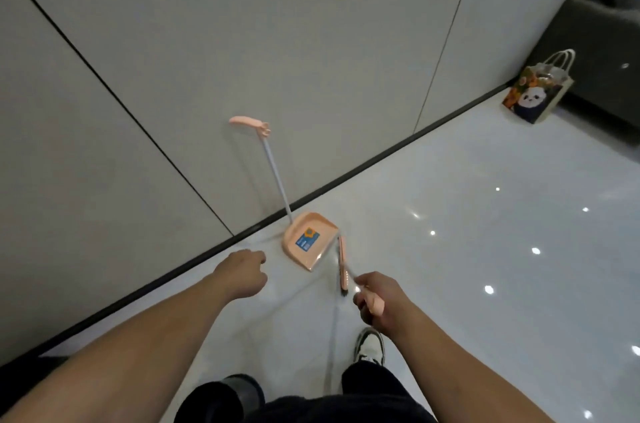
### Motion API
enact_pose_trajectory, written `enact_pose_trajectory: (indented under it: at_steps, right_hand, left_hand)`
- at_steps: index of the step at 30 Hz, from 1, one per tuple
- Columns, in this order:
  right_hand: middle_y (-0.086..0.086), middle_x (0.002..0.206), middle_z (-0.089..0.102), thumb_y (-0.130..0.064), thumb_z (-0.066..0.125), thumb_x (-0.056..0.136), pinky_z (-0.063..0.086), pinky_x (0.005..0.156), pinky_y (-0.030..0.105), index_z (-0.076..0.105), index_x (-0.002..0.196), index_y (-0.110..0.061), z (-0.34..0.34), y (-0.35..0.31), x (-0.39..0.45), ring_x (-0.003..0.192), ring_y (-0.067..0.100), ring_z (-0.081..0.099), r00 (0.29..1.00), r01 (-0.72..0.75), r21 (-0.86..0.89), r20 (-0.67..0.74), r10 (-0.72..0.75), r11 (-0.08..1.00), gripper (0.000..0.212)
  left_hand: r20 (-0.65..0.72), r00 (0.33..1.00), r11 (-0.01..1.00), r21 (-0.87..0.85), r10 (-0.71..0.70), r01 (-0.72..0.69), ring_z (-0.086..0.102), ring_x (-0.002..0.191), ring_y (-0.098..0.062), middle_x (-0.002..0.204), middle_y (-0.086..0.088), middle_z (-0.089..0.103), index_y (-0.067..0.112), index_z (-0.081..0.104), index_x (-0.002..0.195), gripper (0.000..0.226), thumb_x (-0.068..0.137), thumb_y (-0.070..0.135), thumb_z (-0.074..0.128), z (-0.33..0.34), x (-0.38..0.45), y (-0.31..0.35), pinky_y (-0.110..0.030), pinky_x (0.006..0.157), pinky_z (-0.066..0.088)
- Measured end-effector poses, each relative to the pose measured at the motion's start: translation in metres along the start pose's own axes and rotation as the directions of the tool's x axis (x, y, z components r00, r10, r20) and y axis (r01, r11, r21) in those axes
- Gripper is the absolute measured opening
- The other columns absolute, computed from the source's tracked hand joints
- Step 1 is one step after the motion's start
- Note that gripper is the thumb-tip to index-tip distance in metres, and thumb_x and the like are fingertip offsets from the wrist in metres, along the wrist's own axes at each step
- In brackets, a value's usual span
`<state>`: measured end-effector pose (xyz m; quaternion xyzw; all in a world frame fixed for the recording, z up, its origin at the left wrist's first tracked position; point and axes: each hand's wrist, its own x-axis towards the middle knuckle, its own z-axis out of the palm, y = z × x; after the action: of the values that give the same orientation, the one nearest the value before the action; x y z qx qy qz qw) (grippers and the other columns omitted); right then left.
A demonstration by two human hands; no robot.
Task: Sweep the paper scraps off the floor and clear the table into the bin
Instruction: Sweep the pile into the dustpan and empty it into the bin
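Note:
A peach-coloured dustpan (pixel 309 240) with a blue label stands on the glossy white floor against the wall, its long pale handle (pixel 273 166) leaning up the wall. My right hand (pixel 379 301) grips the peach handle of a broom, whose head (pixel 343 263) rests on the floor just right of the dustpan. My left hand (pixel 244 272) is held out left of the dustpan with its fingers curled and nothing in it, apart from the pan. No paper scraps, table or bin are in sight.
A grey panelled wall (pixel 242 41) with a dark skirting strip runs diagonally across the view. A paper gift bag with a panda print (pixel 536 93) stands at the far right beside a dark grey sofa (pixel 595 51). My shoe (pixel 370 346) is below the right hand.

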<state>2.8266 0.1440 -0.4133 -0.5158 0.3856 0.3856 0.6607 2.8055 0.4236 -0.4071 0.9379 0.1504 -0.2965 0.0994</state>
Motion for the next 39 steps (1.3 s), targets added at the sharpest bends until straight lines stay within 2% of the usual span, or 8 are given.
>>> enact_pose_trajectory:
  at_steps: [5,10,15,19,24,28,34,39]
  right_hand:
    - [0.009,0.069,0.045,-0.010,0.048,0.095,0.032,0.028,0.015,0.051,0.118,-0.004,0.018,-0.060,0.037,0.027,0.011,0.041,0.999,-0.047,0.011,0.000,0.047,0.999,0.024]
    - [0.013,0.088,0.049,-0.006,0.048,0.094,0.036,0.030,0.016,0.051,0.129,-0.004,0.042,-0.091,0.062,0.050,0.017,0.047,0.998,-0.069,0.021,-0.013,0.069,0.997,0.035]
    - [0.004,0.094,0.055,-0.003,0.048,0.090,0.038,0.043,0.019,0.056,0.124,-0.020,0.061,-0.127,0.076,0.053,0.015,0.044,0.990,-0.120,0.084,-0.060,0.125,0.989,0.039]
    - [-0.011,0.130,0.057,-0.001,0.047,0.091,0.038,0.037,0.014,0.054,0.133,-0.020,0.088,-0.156,0.095,0.057,0.014,0.049,0.987,-0.108,0.156,-0.101,0.125,0.982,0.047]
    - [0.003,0.091,0.056,-0.002,0.047,0.092,0.036,0.032,0.016,0.053,0.120,-0.014,0.134,-0.200,0.127,0.051,0.015,0.049,0.982,-0.087,0.226,-0.143,0.122,0.970,0.031]
    - [0.009,0.073,0.050,-0.005,0.045,0.094,0.035,0.029,0.015,0.051,0.114,-0.011,0.170,-0.223,0.145,0.031,0.013,0.047,0.968,-0.086,0.294,-0.200,0.149,0.952,0.021]
    - [0.007,0.068,0.049,-0.007,0.045,0.094,0.033,0.029,0.015,0.052,0.107,-0.011,0.218,-0.247,0.166,0.029,0.011,0.043,0.954,-0.079,0.360,-0.243,0.175,0.929,0.015]
    - [0.007,0.065,0.050,-0.008,0.048,0.094,0.031,0.030,0.015,0.051,0.092,-0.010,0.235,-0.256,0.180,0.029,0.012,0.043,0.944,-0.083,0.385,-0.264,0.196,0.919,0.003]
  left_hand:
    - [-0.081,0.996,1.000,0.009,-0.023,0.023,0.045,0.127,-0.028,0.141,-0.006,0.046,0.023,0.046,0.139,0.051,0.089,0.033,0.050,-0.040,0.021,0.019,-0.034,0.100,0.040]
    - [-0.130,0.991,0.994,0.101,-0.015,0.028,0.047,0.119,-0.030,0.129,-0.008,0.051,0.021,0.050,0.130,0.046,0.085,0.029,0.048,-0.083,0.051,0.023,-0.040,0.095,0.044]
    - [-0.264,0.964,0.994,0.109,0.001,0.029,0.046,0.119,-0.033,0.127,-0.011,0.051,0.016,0.051,0.130,0.046,0.085,0.028,0.052,-0.138,0.106,0.019,-0.041,0.096,0.045]
    - [-0.338,0.939,0.986,0.168,0.064,-0.007,0.043,0.118,-0.032,0.128,-0.009,0.047,0.018,0.048,0.130,0.048,0.084,0.027,0.053,-0.179,0.166,0.015,-0.042,0.093,0.044]
    - [-0.345,0.918,0.960,0.256,0.196,-0.109,0.033,0.128,-0.028,0.138,-0.006,0.038,0.024,0.039,0.137,0.066,0.076,0.024,0.063,-0.217,0.250,0.007,-0.042,0.098,0.040]
    - [-0.181,0.924,0.864,0.451,0.336,-0.226,0.035,0.129,-0.025,0.136,-0.003,0.043,0.020,0.035,0.140,0.066,0.078,0.023,0.056,-0.231,0.310,-0.020,-0.042,0.105,0.032]
    - [0.062,0.884,0.786,0.432,0.464,-0.442,0.061,0.098,-0.030,0.106,-0.006,0.064,0.025,0.055,0.108,0.026,0.082,0.028,0.058,-0.234,0.367,-0.035,-0.035,0.075,0.045]
    - [-0.004,0.827,0.721,0.492,0.562,-0.488,0.066,0.085,-0.029,0.091,-0.004,0.069,0.025,0.063,0.098,0.024,0.080,0.041,0.062,-0.232,0.398,-0.043,-0.030,0.062,0.038]
